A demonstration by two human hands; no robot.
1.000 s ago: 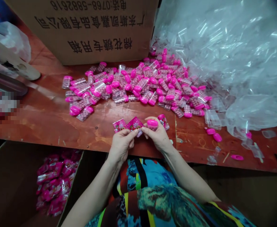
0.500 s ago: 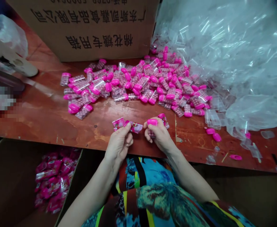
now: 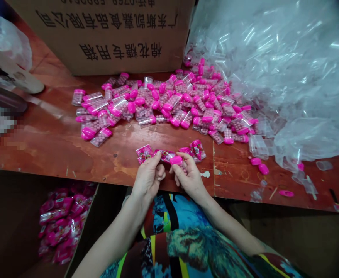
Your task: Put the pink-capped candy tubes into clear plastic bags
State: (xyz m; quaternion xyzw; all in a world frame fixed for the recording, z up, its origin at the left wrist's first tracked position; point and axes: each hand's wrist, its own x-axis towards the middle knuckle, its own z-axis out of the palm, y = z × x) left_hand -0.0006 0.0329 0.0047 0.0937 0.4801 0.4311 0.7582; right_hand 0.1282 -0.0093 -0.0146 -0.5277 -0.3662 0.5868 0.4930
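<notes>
My left hand [image 3: 148,174] pinches a pink printed plastic sleeve [image 3: 164,155] between thumb and fingers. In my right hand [image 3: 190,177] is a small candy bottle [image 3: 175,160] with a bright pink cap; fingers cover much of its clear body and pale pink balls. The cap end meets the sleeve's right end, but I cannot tell whether it is inside. Flat on the table just left of the held sleeve lies another printed sleeve [image 3: 143,153]. More printed sleeves [image 3: 196,149] lie beyond my right hand.
A pile of pink-capped candy bottles [image 3: 158,101] spreads in front of a cardboard box [image 3: 123,34]. Clear plastic bags [image 3: 276,58] cover the right side. Loose caps [image 3: 263,168] lie nearer the edge. Below the table at left, an open carton [image 3: 10,216] holds pink wrapped bottles [image 3: 62,227].
My right hand has moved left and brought the bottle's cap against the sleeve held by my left hand. The sleeves behind my right hand are now more visible.
</notes>
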